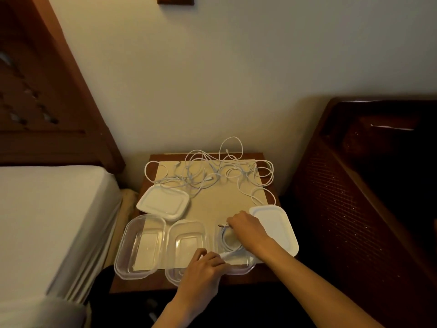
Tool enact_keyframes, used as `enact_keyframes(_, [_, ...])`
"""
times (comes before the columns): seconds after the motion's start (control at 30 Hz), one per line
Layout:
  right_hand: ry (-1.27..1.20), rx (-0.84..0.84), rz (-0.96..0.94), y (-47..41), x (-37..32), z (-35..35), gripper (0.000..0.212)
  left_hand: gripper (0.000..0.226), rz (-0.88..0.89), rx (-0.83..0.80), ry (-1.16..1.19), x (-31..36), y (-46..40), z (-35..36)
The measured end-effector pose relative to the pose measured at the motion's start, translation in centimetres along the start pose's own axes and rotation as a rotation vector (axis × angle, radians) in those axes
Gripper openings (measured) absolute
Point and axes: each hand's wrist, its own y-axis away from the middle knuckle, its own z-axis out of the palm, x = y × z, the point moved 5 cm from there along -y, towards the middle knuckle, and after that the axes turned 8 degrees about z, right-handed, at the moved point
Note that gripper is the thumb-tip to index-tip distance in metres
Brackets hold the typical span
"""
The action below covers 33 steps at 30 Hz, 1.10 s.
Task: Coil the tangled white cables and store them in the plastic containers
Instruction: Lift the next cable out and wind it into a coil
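We press the coiled cable (pixel 228 240) into the right container (pixel 236 266): right hand (pixel 246 227) pinching its top, left hand (pixel 205 266) gripping its tail (light, springy; hold the loops together). Tangled cables (pixel 208 171) lie behind.

You are viewing a dim scene with a warm yellow cast. The wall (pixel 212 79) is lit most evenly and darkens toward the upper corners. The dark furniture at right (pixel 378 174) and the floor below the counter (pixel 264 275) fall into near-black shadow with little detail. Wide-angle distortion bends the headboard (pixel 47 91) and bed (pixel 47 221) edges outward. Focus is soft overall; the hands (pixel 246 227) show slight motion blur. The clear containers (pixel 142 245) carry faint glare along their rims.
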Motion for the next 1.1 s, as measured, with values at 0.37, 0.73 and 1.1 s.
enact_keyframes(0.37, [-0.018,0.146,-0.07,0.6,0.3,1.1,0.037,0.011,-0.061,0.002,-0.002,-1.2,-0.2,0.4])
enact_keyframes(0.73, [-0.201,0.274,-0.04,0.9,1.4,-1.0,0.032,0.021,-0.052,0.183,0.102,-1.9,-1.8,-2.5])
enact_keyframes(1.1, [-0.523,0.401,0.209,-7.9,7.1,-7.3,0.025,0.025,-0.279,0.314,-0.028,-12.3,-13.1,-9.1])
